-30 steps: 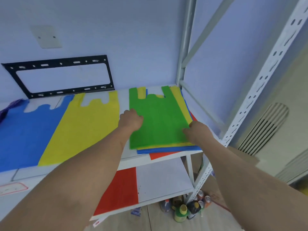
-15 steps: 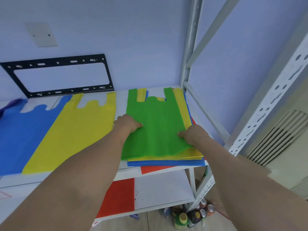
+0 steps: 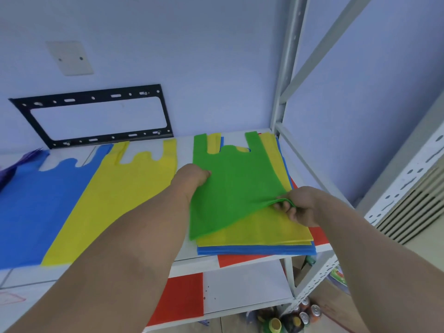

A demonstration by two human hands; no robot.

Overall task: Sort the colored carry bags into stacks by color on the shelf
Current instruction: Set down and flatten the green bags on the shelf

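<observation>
A green carry bag [image 3: 230, 186] lies on top of a mixed pile at the right end of the shelf [image 3: 192, 263]. Under it show a yellow bag [image 3: 266, 229], a blue bag [image 3: 254, 249] and a red bag [image 3: 242, 258]. My right hand [image 3: 299, 205] pinches the green bag's lower right corner and lifts it off the yellow one. My left hand [image 3: 192, 175] holds the green bag's left edge, fingers tucked under it. A separate yellow bag [image 3: 115, 200] and a blue bag [image 3: 33, 207] lie flat side by side to the left.
A purple bag's corner [image 3: 14, 164] shows at the far left. A red bag [image 3: 177, 299] lies on the lower shelf. Grey shelf posts [image 3: 286, 75] stand at the right. A black metal bracket [image 3: 96, 116] hangs on the wall. Bottles and cans [image 3: 290, 319] stand on the floor.
My right hand has pinched the green bag's lower right corner and raised it, baring the yellow bag beneath. My left hand has slid under the bag's left edge.
</observation>
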